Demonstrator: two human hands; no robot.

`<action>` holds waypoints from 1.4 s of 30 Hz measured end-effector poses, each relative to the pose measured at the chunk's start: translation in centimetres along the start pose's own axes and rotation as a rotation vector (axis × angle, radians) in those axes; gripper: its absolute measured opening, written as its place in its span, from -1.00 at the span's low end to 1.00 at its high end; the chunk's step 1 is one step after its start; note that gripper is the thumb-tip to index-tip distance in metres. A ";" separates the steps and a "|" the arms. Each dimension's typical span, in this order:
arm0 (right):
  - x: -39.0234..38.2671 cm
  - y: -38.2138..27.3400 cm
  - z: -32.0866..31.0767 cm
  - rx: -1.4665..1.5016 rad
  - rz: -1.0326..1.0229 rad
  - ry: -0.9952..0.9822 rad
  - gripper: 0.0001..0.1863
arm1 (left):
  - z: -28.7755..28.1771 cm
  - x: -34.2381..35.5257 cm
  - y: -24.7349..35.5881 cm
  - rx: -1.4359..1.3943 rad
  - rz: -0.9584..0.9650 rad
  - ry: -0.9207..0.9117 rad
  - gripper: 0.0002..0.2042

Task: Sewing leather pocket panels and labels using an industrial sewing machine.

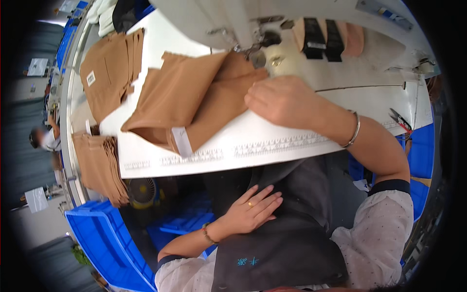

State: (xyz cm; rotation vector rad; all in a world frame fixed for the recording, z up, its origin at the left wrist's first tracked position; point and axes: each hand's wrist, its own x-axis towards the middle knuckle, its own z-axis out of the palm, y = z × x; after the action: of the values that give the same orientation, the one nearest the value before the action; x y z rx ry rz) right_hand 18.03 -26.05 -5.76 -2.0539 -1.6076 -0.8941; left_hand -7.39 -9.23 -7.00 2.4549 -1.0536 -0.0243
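Observation:
My right hand [279, 103] is closed on the edge of a brown fabric piece [177, 90]. The piece lies folded on the white sewing table, its right end by the needle area of a white sewing machine [214, 19]. A white tag [182, 141] hangs from its near edge. Over the dark apron [282, 258], below the table edge, my left hand [253, 209] lies flat with fingers spread and nothing in it. A ring is on one finger.
Stacked brown fabric pieces [109, 73] lie at the left, with another pile [99, 165] nearer. Red-and-black thread snips [401, 120] rest at the right. Blue bins [109, 243] stand below on both sides. A printed ruler strip [194, 158] runs along the table's front edge.

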 end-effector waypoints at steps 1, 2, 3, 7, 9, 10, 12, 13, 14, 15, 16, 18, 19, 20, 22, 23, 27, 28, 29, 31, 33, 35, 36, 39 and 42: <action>0.0 0.0 -0.2 0.014 -0.012 0.024 -0.90 | 1.2 -1.2 -0.3 0.013 -0.044 -0.090 -0.49; -0.1 0.0 -0.4 0.022 0.006 -0.053 -0.90 | 2.4 -2.4 -1.2 0.013 -0.055 -0.245 -0.47; -0.1 0.2 -0.7 0.016 0.016 -0.117 -0.80 | 2.4 -4.3 -3.4 0.135 -0.248 -0.210 -0.44; 0.2 0.1 -0.9 0.072 0.002 -0.139 -0.78 | -2.7 -14.9 -11.6 -0.019 -1.309 0.208 -0.47; 0.4 0.1 -0.6 -0.019 -0.009 0.002 -0.89 | -3.4 -16.7 -11.0 0.221 -1.415 0.469 -0.49; 0.4 0.4 -0.5 -0.031 -0.003 0.001 -0.89 | -3.0 -16.5 -9.5 0.575 -1.353 0.477 -0.48; 0.2 0.2 -0.3 0.032 0.015 0.014 -0.90 | -1.3 -13.8 -5.7 0.524 -1.078 0.775 -0.47; 0.1 0.2 -0.2 0.010 0.004 0.002 -0.90 | -0.2 -11.9 -3.8 0.502 -0.900 0.691 -0.52; 0.1 0.2 -0.3 0.025 0.016 -0.003 -0.91 | 1.1 -10.3 -2.3 0.423 -0.726 0.427 -0.52; 0.1 0.2 -0.3 0.053 0.028 -0.027 -0.91 | 2.2 -9.1 -1.9 0.174 -0.536 -0.118 -0.53; 0.1 0.2 -0.4 0.039 0.008 -0.006 -0.91 | 2.3 -9.0 -2.9 0.228 -0.529 -0.034 -0.53; 0.3 0.2 -0.7 0.050 0.020 -0.015 -0.92 | 1.9 -10.5 -5.7 0.282 -0.627 -0.074 -0.54; 0.5 0.4 -0.9 0.032 0.014 -0.023 -0.92 | 0.9 -12.1 -8.2 -0.013 -1.090 0.224 -0.57; 0.5 0.4 -1.0 0.041 0.014 -0.004 -0.92 | 0.1 -13.8 -9.8 -0.381 -1.600 0.469 -0.60; 0.7 0.6 -1.1 0.024 0.009 0.028 -0.93 | -0.5 -16.4 -8.7 0.505 -1.287 0.050 -0.70; 0.6 0.6 -1.2 0.000 0.001 0.012 -0.92 | -0.4 -16.3 -8.7 0.540 -1.193 0.109 -0.70; 0.1 0.0 -0.7 0.017 0.032 -0.029 -0.91 | 1.8 -9.9 -3.5 0.534 -0.558 0.343 -0.74; 0.1 -0.1 -0.6 -0.003 0.023 -0.012 -0.91 | 2.4 -7.5 -2.7 0.447 -0.552 0.324 -0.73; 0.0 0.0 -0.6 -0.003 0.024 -0.003 -0.91 | 3.1 -5.0 -2.3 0.422 -0.559 0.262 -0.74; 0.0 0.1 -0.5 -0.016 0.024 -0.001 -0.91 | 4.0 -1.3 -2.0 0.489 -0.599 0.159 -0.78; 0.1 0.1 -0.5 -0.004 0.018 0.014 -0.91 | 4.3 0.7 -2.3 0.541 -0.602 0.068 -0.78; 0.1 0.0 -0.6 0.001 0.026 -0.001 -0.91 | 3.9 1.1 -2.2 0.472 -0.464 -0.156 -0.80; 0.2 0.0 -0.7 0.019 0.029 0.008 -0.92 | 3.4 0.9 -2.1 0.495 -0.451 -0.072 -0.80; 0.2 0.0 -0.9 0.005 0.045 -0.018 -0.91 | 0.0 -2.2 -1.7 -0.020 -0.881 0.480 -0.85; 0.2 0.1 -0.9 0.003 0.038 -0.036 -0.92 | -3.2 -7.2 -3.3 0.103 -1.073 0.865 -0.86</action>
State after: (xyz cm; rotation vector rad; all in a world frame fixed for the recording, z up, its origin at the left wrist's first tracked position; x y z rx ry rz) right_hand 17.90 -26.52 -4.98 -2.1026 -1.5815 -0.8459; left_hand -9.62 -0.99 -6.65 2.3875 0.6395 0.6746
